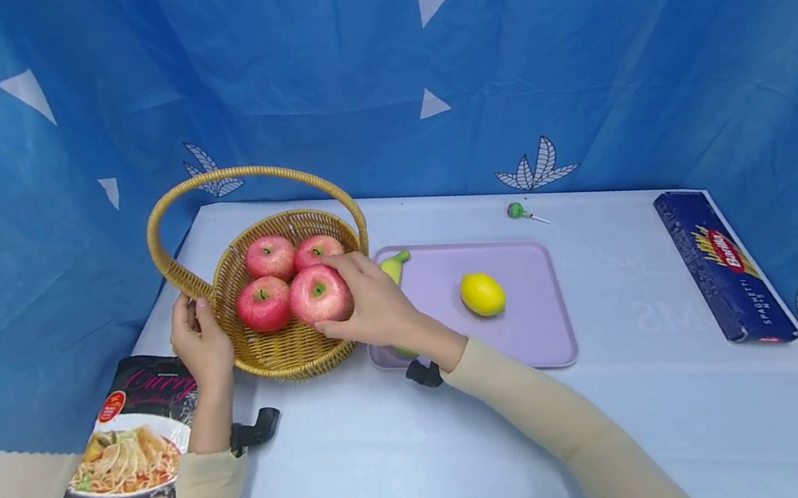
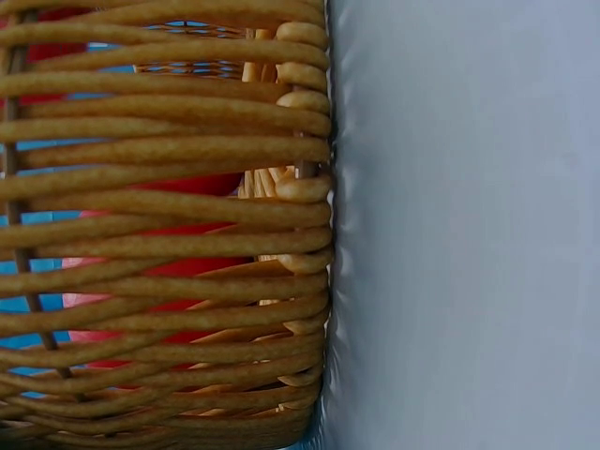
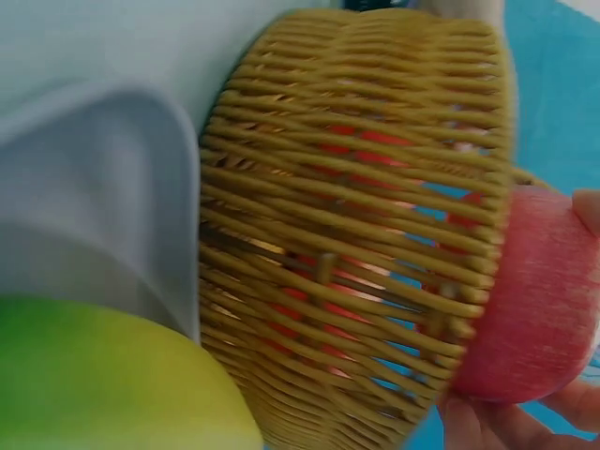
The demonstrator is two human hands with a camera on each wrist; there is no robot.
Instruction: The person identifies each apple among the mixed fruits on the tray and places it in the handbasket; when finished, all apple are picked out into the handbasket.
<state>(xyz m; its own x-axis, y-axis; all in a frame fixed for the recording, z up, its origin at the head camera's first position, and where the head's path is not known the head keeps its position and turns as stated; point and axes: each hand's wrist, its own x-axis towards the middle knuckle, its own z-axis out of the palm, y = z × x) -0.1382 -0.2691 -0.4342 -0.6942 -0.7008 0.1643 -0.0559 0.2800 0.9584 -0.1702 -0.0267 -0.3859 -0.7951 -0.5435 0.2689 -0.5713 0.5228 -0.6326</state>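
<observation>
My right hand (image 1: 373, 299) holds a red apple (image 1: 319, 293) between thumb and fingers, over the right side of a woven basket (image 1: 286, 365). In the right wrist view this apple (image 3: 534, 300) shows at the basket's rim. Three more apples (image 1: 265, 304) sit inside the basket. At the left side, my left hand (image 1: 203, 346) grips the basket's rim near the foot of its tall arched handle (image 1: 245, 171). The left wrist view is filled by the wicker wall (image 2: 169, 225), with red fruit showing through the gaps.
Right of the basket, a lilac tray (image 1: 531, 332) bears a lemon (image 1: 482, 294) and a green-yellow banana (image 1: 394, 266), partly hidden by my right hand. A lollipop (image 1: 518, 211) lies behind it. A spaghetti box (image 1: 725, 265) lies far right, a curry noodle packet (image 1: 131, 452) front left.
</observation>
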